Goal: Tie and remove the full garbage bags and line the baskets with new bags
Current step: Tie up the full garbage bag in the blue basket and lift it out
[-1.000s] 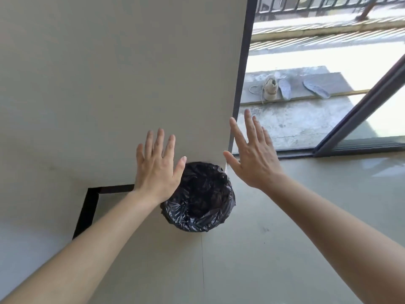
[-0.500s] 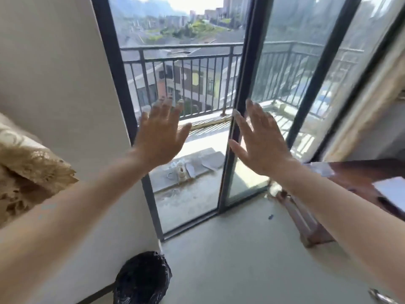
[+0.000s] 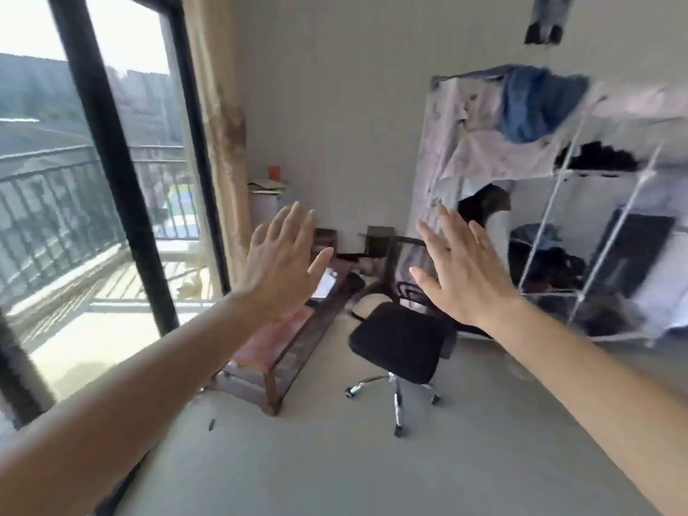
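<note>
My left hand (image 3: 284, 260) and my right hand (image 3: 459, 270) are both raised in front of me at chest height, palms facing away, fingers spread and holding nothing. No basket and no garbage bag shows in the head view now; the black-lined basket seen earlier is out of frame.
A black swivel chair (image 3: 400, 344) stands mid-room on the grey floor. A low dark wooden table (image 3: 283, 344) runs along the balcony door (image 3: 111, 173) and curtain (image 3: 219, 135). A white wire shelf (image 3: 595, 217) with clothes fills the right wall.
The view has swung up and to the right, from the black-lined basket at the wall to the balcony door and then the room. Both hands stay raised and open.
</note>
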